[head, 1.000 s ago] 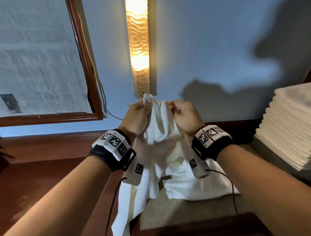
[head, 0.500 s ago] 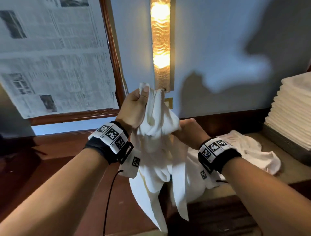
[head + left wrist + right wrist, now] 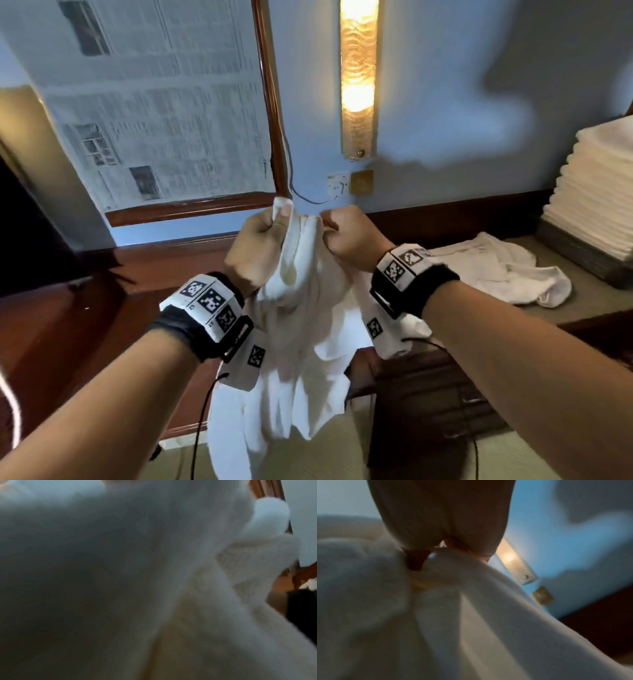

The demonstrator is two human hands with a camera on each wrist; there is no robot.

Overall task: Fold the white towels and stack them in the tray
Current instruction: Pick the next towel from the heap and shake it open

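Note:
A white towel (image 3: 301,342) hangs bunched in the air in front of me, lifted off the counter. My left hand (image 3: 263,240) pinches its top edge, with a corner sticking up above the thumb. Close beside it my right hand (image 3: 342,229) grips the same top edge. Towel cloth (image 3: 154,588) fills the left wrist view. In the right wrist view the towel (image 3: 453,615) drapes down from my curled fingers. A second white towel (image 3: 507,270) lies crumpled on the counter to the right. The tray (image 3: 582,253) at far right carries a tall stack of folded towels (image 3: 599,192).
A lit wall lamp (image 3: 358,78) hangs on the blue wall ahead, with a switch plate (image 3: 361,182) below it. A wood-framed panel covered in newspaper (image 3: 164,113) is at the left. A dark wooden ledge (image 3: 102,291) runs along the wall.
My right hand has risen from lower on the towel up to the top edge beside my left hand. The whole towel now hangs lower in the view.

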